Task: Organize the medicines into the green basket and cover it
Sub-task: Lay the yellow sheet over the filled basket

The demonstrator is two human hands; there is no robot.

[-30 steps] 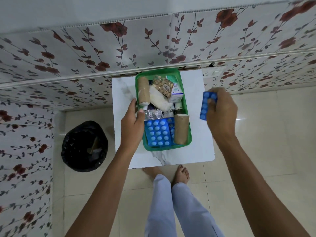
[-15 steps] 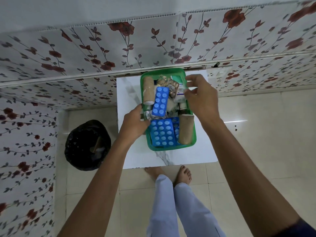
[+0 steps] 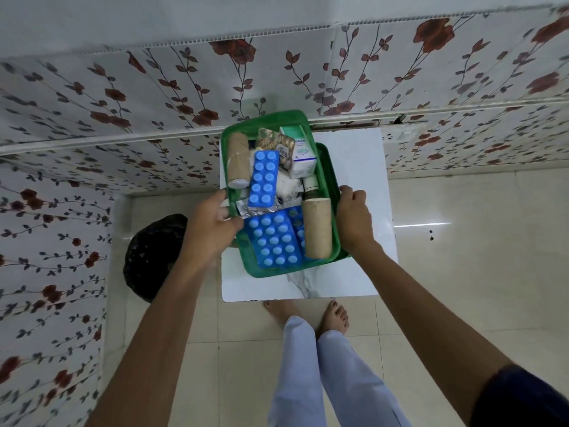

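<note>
The green basket (image 3: 265, 271) is over the white table (image 3: 361, 177), shifted toward its left side. Inside lie a narrow blue blister pack (image 3: 262, 180), a large blue blister pack (image 3: 272, 238), two tan bandage rolls (image 3: 237, 160) (image 3: 317, 229), a white medicine box (image 3: 301, 154) and a gold blister strip (image 3: 275, 140). A second green piece, the cover (image 3: 331, 177), shows under the basket's right side. My left hand (image 3: 212, 226) grips the basket's left rim. My right hand (image 3: 354, 220) is curled on the cover's right edge.
A black bin bag (image 3: 154, 254) stands on the floor left of the table. My bare feet (image 3: 308, 312) are at the table's near edge. Floral wall panels close in the back and left; tiled floor extends to the right.
My right hand dropped the narrow blue blister pack into the basket, then moved down to the right edge. The basket has shifted left, and the green cover now shows beneath it.
</note>
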